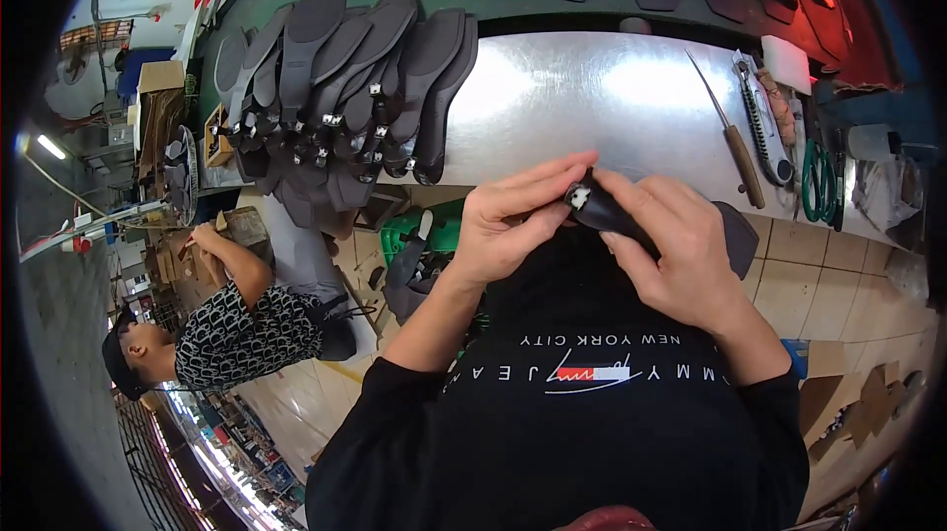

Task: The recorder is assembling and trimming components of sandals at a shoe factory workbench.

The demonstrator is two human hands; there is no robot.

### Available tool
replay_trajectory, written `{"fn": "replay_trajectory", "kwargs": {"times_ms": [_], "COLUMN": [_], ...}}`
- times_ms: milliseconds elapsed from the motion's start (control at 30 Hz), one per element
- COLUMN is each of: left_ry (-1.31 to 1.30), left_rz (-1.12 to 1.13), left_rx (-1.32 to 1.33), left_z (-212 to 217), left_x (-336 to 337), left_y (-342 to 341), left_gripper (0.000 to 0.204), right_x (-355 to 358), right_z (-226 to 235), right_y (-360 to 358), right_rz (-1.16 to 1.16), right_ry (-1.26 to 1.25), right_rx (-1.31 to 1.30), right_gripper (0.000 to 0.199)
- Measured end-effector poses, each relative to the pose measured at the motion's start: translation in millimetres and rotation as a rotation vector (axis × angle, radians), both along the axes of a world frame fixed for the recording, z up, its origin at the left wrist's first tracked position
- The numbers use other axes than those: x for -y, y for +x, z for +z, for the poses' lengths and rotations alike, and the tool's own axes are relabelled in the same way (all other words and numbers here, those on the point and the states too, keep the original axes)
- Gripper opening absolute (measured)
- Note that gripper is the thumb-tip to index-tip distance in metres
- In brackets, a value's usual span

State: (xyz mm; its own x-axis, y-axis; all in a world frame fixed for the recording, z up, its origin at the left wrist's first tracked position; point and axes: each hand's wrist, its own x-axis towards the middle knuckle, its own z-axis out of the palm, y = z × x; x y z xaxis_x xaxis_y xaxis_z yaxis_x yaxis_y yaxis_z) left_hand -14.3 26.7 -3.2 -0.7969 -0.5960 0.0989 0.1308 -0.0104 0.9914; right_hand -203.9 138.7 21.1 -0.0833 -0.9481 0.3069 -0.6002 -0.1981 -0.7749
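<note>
Just in front of my chest I hold a dark shoe sole (614,212) with a glossy black heel that has a white patch on its end. My right hand (681,245) is closed around it, thumb along the near side. The sole's broad flat part shows beyond that wrist. My left hand (513,220) is closed at the heel end, its fingers pressed together over the far side and the thumb just below the white patch. The left fingertips partly hide the heel's edge.
A shiny metal worktop (562,102) lies ahead. A heap of dark heeled soles (335,87) covers its left side. An awl (735,141), a utility knife (762,122) and green-handled scissors (818,181) lie right. A green bin (400,235) stands below. Another person (237,324) works at left.
</note>
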Motion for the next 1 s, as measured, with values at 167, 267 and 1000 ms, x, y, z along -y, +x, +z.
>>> {"fn": "replay_trajectory", "kwargs": {"times_ms": [167, 267, 1000], "left_ry": [0.281, 0.249, 0.346], "left_rz": [0.086, 0.089, 0.246], "left_rx": [0.096, 0.164, 0.181], "left_z": [1.6, 4.4, -4.7], "left_x": [-7.7, -8.4, -4.9], "left_y": [-4.9, -6.0, -17.2], "left_gripper": [0.050, 0.051, 0.043], "right_x": [3.7, 5.3, 5.7], "right_z": [-14.4, -22.8, -42.7], "right_y": [-1.3, -2.2, 4.0], "right_rz": [-0.038, -0.017, -0.036], "right_ry": [0.101, 0.003, 0.073], "right_rx": [0.243, 0.242, 0.214], "right_gripper": [0.041, 0.031, 0.024]}}
